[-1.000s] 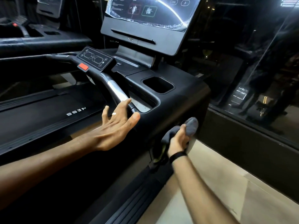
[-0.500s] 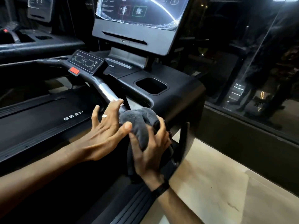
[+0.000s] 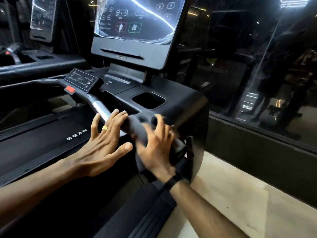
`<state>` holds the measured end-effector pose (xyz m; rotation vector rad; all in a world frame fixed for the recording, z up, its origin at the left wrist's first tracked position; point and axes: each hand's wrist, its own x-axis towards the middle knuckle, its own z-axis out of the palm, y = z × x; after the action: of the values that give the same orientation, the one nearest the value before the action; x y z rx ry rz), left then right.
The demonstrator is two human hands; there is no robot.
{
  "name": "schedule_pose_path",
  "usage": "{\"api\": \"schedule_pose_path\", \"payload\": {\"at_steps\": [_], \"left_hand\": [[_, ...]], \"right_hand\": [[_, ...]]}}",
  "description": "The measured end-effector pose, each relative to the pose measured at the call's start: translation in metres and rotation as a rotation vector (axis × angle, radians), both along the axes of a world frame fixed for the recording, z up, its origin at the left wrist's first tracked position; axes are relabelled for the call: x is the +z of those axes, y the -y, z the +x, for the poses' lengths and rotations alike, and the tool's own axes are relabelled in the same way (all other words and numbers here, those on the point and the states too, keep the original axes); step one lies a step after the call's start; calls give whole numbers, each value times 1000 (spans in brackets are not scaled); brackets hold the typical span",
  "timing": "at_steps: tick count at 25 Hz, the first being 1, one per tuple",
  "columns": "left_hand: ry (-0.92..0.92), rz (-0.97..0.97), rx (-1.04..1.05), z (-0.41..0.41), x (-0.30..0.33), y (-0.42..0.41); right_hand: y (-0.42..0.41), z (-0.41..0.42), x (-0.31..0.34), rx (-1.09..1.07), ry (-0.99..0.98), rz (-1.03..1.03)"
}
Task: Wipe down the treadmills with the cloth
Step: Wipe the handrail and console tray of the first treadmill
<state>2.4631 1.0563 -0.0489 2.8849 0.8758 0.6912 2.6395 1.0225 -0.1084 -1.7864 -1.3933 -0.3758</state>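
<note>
cloth (image 3: 139,127) moved onto handlebar (image 3: 100,107); right hand (image 3: 154,150) grip grasps it, left hand (image 3: 104,145) released.

A pale tiled floor (image 3: 240,194) runs along the right beneath a dark low wall (image 3: 257,143) topped by a large glass window (image 3: 257,66) that mirrors dim gym shapes and small warm lights, with a bright ceiling light (image 3: 293,1) reflected at its top.

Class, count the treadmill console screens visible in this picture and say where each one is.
2. The large screen stands top centre, above the treadmill being wiped. A second screen is at the upper left, on the neighbouring treadmill. Others may lie outside the frame.
</note>
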Motion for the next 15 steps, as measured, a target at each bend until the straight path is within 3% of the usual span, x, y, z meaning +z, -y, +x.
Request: {"api": "schedule_pose_path", "payload": {"at_steps": [4, 7, 15], "left_hand": [[45, 34, 15, 36, 10, -20], [54, 34, 57, 58, 11, -32], [13, 29, 26, 86, 9, -36]], "right_hand": [[3, 8, -1, 78, 4, 50], [-35, 43, 12, -9, 9, 41], [-102, 146, 31, -238, -247, -53]]}}
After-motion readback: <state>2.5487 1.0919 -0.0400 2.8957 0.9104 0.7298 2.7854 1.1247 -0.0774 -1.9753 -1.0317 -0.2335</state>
